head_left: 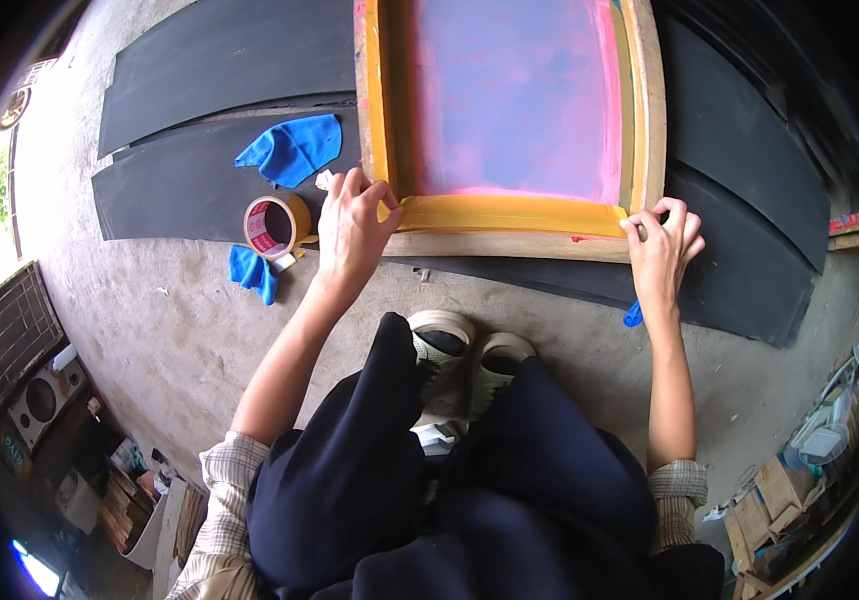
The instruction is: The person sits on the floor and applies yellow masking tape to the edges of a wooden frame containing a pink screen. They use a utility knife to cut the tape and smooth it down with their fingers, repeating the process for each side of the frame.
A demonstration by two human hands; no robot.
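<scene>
A wooden screen-printing frame (510, 246) lies in front of me, its mesh (520, 100) bluish-purple with pink along the borders. Across its near inner edge runs a strip of yellow-brown packing tape (515, 214). My left hand (352, 228) pinches the strip's left end at the near left corner. At the opposite corner my right hand (664, 252) has thumb and finger closed on the right end. More yellow tape lines the frame's left side. Left of my left hand sits a roll of brown tape (302, 216).
Black boards (230, 55) lie beneath the frame on the concrete floor (170, 330). A blue cloth (295, 150) and a smaller blue cloth (253, 275) are at the left. Something blue (634, 315) shows by my right wrist. Cardboard boxes (785, 485) stand far right.
</scene>
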